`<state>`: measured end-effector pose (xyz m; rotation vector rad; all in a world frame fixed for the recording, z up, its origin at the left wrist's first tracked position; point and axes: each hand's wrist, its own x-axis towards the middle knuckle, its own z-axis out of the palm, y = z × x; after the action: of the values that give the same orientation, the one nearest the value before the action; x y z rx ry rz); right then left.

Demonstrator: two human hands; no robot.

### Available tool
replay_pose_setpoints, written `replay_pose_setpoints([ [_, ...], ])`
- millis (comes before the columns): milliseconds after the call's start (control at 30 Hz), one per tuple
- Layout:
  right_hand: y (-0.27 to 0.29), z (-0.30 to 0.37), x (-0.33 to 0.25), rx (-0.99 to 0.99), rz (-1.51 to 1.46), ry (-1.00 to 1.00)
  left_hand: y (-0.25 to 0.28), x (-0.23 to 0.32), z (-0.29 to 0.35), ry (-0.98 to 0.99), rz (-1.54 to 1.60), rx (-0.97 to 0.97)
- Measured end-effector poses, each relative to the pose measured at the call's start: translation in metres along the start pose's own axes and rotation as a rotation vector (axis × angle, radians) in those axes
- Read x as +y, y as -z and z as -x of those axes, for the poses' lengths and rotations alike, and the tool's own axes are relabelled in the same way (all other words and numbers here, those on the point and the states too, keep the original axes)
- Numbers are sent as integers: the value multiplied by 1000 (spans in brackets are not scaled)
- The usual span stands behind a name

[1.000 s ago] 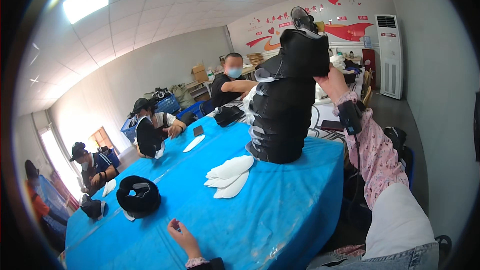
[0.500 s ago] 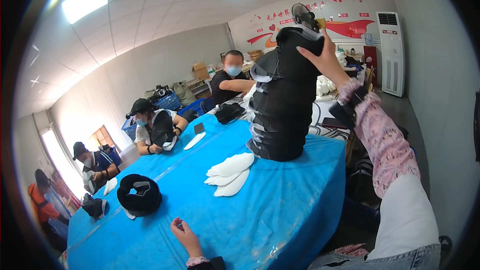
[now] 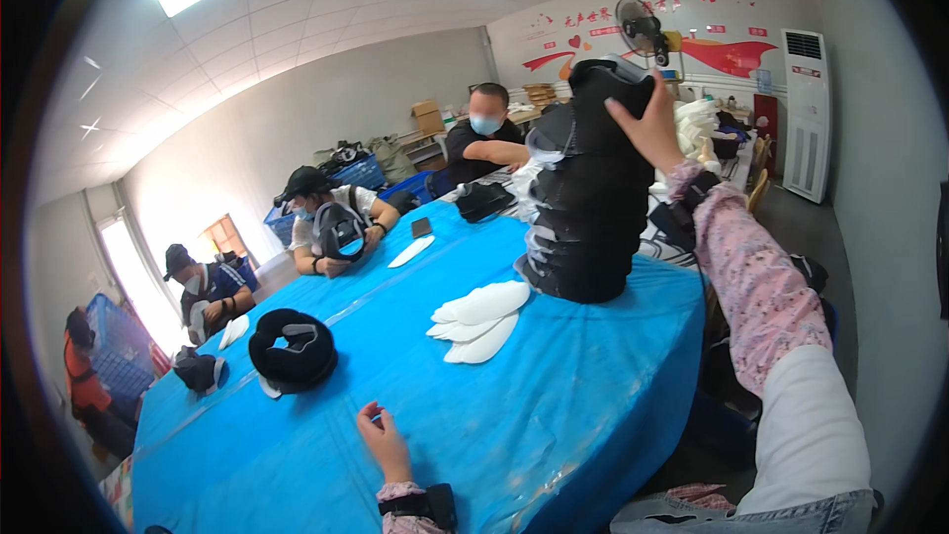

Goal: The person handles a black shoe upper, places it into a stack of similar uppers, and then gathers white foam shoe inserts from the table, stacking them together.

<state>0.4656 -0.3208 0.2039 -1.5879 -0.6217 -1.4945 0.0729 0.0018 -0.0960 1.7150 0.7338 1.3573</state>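
We grip the top black piece (image 3: pixel 596 91) with our right hand (image 3: pixel 656 129), on the tall stack (image 3: pixel 585 222), far right; our left hand (image 3: pixel 388 443) hangs empty, near. A sideways tug could topple the stack.

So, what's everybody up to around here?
The person's right hand is against the top of a tall stack of black pieces on the blue-covered table. The left hand, loosely curled, shows nothing in it. Flat white pieces lie beside the stack, with a black ring-shaped piece farther left. Along the table's left edge, a capped co-worker holds a dark piece.
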Motion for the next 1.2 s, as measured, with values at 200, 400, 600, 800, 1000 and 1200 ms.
replay_pose_setpoints([
  [200,18,7,-91,116,-107,457,10,13,18,186,150,-70],
  [400,-40,134,-222,-590,-604,691,5,14,18,223,269,-39],
  [600,-87,281,-334,-1041,-803,861,15,18,11,280,412,112],
  [800,-155,350,-396,-1065,-701,820,12,10,6,291,440,250],
  [1000,-180,375,-426,-1242,-632,759,10,16,8,341,402,317],
  [1200,-179,381,-427,-1346,-594,692,10,10,8,307,384,333],
])
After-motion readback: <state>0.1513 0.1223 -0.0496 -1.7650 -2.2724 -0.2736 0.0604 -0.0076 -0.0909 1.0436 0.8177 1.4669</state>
